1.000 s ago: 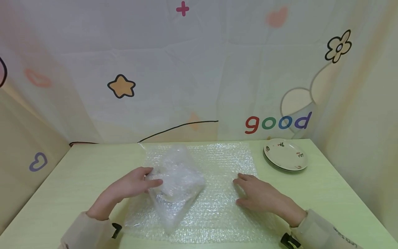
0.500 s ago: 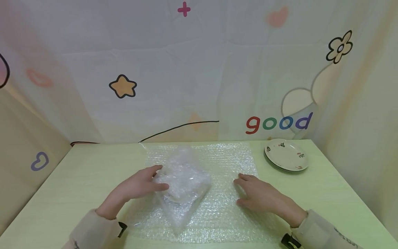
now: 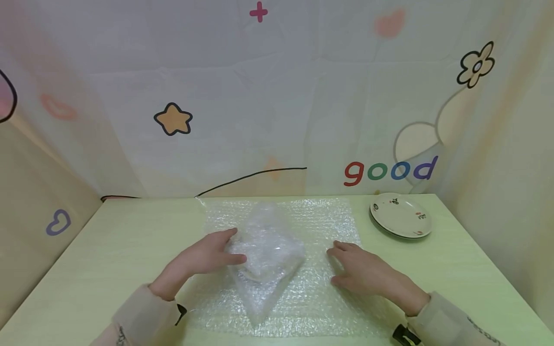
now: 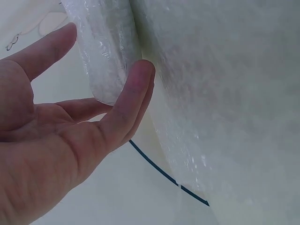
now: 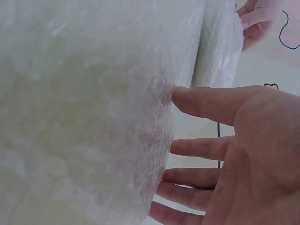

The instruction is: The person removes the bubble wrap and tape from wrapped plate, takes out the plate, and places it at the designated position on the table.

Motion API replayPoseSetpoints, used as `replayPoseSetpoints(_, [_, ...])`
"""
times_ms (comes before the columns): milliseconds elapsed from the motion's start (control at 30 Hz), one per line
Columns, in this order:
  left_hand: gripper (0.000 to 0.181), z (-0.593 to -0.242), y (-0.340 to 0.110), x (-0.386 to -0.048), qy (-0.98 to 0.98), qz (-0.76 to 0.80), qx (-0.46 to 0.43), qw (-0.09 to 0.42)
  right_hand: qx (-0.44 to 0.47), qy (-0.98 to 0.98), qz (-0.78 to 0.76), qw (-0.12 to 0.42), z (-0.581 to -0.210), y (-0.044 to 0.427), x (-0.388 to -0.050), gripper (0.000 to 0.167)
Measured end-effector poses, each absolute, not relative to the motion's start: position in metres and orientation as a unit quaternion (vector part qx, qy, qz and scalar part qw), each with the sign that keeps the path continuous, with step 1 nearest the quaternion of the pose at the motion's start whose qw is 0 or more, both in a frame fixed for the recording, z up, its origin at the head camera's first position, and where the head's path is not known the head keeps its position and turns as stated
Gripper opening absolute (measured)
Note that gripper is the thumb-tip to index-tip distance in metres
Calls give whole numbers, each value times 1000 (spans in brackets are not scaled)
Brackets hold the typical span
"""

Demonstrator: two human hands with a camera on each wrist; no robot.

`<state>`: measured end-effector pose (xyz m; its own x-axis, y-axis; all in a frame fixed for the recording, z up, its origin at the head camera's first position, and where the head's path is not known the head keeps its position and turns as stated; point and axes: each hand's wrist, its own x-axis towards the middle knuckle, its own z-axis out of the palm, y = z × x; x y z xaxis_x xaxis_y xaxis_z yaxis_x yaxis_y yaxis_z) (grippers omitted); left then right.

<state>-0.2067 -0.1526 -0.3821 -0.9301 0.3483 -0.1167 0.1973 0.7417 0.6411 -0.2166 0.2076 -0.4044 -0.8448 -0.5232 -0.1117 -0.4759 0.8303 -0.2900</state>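
A diamond-shaped bundle wrapped in bubble wrap [image 3: 270, 252] lies on a flat bubble wrap sheet [image 3: 285, 327] in the head view. What it contains is hidden, though a faint curved edge shows through. My left hand [image 3: 209, 253] touches the bundle's left side, fingers and thumb spread; in the left wrist view that hand [image 4: 61, 117] has its fingertips against the bundle's edge [image 4: 105, 51]. Toward the right side of the sheet, my right hand [image 3: 365, 270] rests with extended fingers. The right wrist view shows those fingertips [image 5: 176, 96] touching the sheet [image 5: 93, 117].
Stacked white plates with small floral prints [image 3: 400, 216] stand at the table's back right. The pale green table [image 3: 143, 226] meets a patterned curtain [image 3: 242, 120] at its back edge. More curtain hangs on both sides.
My left hand has moved to the right, and the wrapped bundle has slid right over the sheet with it. The right hand has kept its place on the sheet.
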Motion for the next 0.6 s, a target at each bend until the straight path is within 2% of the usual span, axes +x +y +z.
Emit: replayPoseSetpoints(600, [84, -387, -125, -213, 936, 285, 169, 117, -266, 951, -127, 95, -403, 208, -217, 58])
